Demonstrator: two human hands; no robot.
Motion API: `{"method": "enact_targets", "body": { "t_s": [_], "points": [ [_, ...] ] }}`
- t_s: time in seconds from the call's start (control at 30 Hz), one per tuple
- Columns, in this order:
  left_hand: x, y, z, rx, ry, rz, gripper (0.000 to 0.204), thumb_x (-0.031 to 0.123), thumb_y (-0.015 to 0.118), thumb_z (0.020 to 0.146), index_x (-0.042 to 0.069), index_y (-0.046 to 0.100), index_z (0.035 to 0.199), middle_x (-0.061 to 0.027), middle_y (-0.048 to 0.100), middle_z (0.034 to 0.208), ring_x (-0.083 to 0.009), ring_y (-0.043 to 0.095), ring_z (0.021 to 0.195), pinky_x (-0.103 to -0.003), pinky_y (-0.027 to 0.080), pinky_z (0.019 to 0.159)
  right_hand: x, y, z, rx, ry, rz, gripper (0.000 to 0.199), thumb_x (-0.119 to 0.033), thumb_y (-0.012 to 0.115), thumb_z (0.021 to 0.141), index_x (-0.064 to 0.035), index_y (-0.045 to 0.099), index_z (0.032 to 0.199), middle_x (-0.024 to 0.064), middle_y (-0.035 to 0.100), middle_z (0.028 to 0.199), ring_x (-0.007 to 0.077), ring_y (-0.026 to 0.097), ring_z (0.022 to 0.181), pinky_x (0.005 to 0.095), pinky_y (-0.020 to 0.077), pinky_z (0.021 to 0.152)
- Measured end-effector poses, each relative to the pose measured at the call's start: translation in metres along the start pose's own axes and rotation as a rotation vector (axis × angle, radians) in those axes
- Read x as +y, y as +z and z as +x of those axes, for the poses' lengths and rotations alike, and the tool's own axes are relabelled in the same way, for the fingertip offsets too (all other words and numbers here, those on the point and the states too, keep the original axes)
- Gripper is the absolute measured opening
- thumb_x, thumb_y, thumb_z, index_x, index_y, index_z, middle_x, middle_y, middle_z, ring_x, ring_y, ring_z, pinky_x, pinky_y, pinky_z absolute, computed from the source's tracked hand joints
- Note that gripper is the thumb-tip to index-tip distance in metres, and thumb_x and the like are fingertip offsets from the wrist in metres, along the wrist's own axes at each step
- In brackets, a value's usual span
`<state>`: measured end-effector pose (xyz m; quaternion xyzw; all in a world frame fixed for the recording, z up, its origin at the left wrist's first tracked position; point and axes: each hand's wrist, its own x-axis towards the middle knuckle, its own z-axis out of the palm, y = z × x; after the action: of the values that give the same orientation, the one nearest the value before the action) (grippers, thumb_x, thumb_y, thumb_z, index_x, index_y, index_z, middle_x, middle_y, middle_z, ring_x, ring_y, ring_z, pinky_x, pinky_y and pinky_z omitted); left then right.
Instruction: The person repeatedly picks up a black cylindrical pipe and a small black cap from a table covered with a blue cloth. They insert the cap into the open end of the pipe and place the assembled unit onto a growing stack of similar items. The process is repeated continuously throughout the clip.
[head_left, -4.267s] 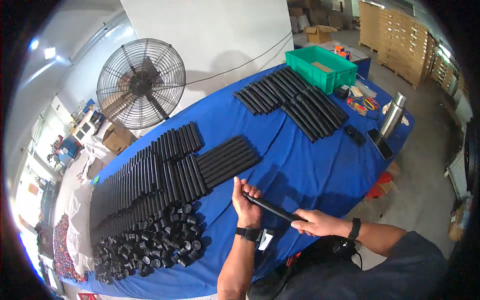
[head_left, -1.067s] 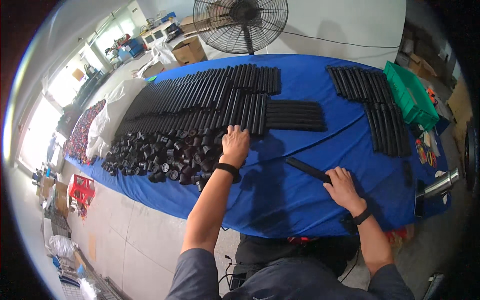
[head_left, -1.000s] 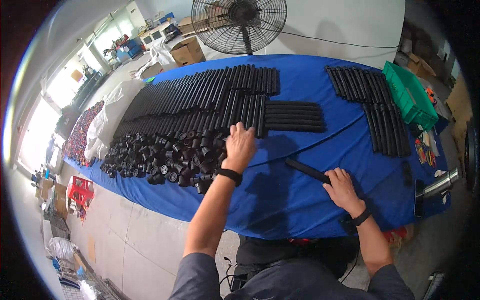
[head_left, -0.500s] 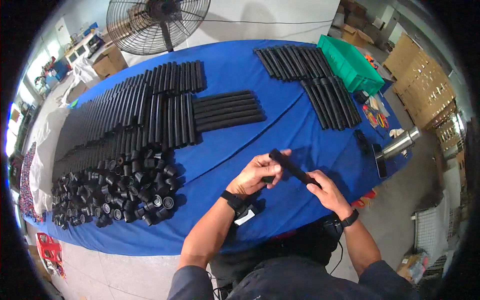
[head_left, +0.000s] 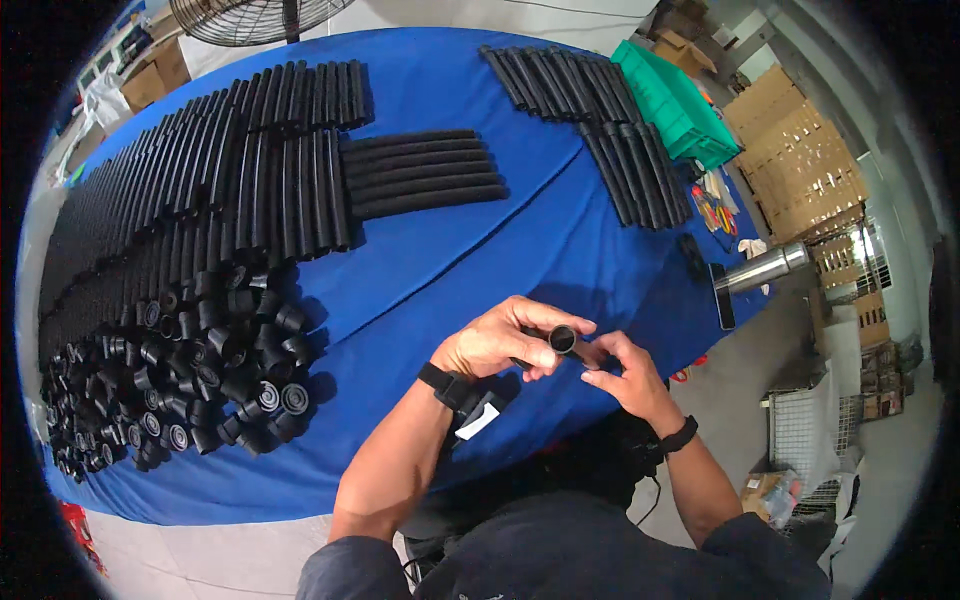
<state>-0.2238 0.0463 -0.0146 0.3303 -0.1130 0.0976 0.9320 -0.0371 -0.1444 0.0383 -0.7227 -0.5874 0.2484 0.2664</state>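
Over the near part of the blue-covered table (head_left: 420,320), I hold a short black tube (head_left: 564,340) between both hands, its round open end turned up toward me. My left hand (head_left: 505,338) closes its thumb and fingers about that open end. A small dark piece shows under the left fingers, too hidden to name. Farther down the tube, my right hand (head_left: 630,378) grips it with bent fingers. Left of my hands lies a heap of black plastic caps (head_left: 200,370), some showing ringed faces.
Rows of black tubes (head_left: 210,170) cover the far left, with several tubes laid crosswise (head_left: 425,175) beside them. More tubes (head_left: 635,175) lie at the right by a green crate (head_left: 680,110). A metal cylinder (head_left: 765,270) and a phone (head_left: 722,297) are at the right edge.
The tube has swung so its open end faces up toward me. My left fingers have closed about that end. The whole view has shifted, with less of the fan showing.
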Motion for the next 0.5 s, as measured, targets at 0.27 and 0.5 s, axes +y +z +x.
{"method": "enact_targets", "body": {
  "t_s": [0.27,0.5],
  "points": [
    [0.004,0.000,-0.003,0.045,0.042,0.036,0.059,0.021,0.086,0.075,-0.003,0.067,0.126,-0.0075,0.065,0.072,-0.0155,0.059,0.058,-0.029,0.047,0.053,-0.015,0.000,0.008,-0.006,-0.098,-0.002,0.034,-0.017,0.079,0.086,0.0011,0.060,0.107,0.0114,0.067,0.102,0.0221,0.065,0.095,0.0348,0.0509,0.085],
    [0.002,0.001,0.001,0.176,0.090,0.069,0.053,0.022,0.075,0.089,0.001,0.060,0.136,-0.0057,0.066,0.077,-0.0134,0.060,0.060,-0.027,0.048,0.052,-0.031,-0.007,0.012,-0.055,0.183,0.117,0.031,-0.018,0.078,0.086,-0.0011,0.062,0.106,0.0074,0.068,0.099,0.0186,0.063,0.092,0.0325,0.0511,0.081]
  ]
}}
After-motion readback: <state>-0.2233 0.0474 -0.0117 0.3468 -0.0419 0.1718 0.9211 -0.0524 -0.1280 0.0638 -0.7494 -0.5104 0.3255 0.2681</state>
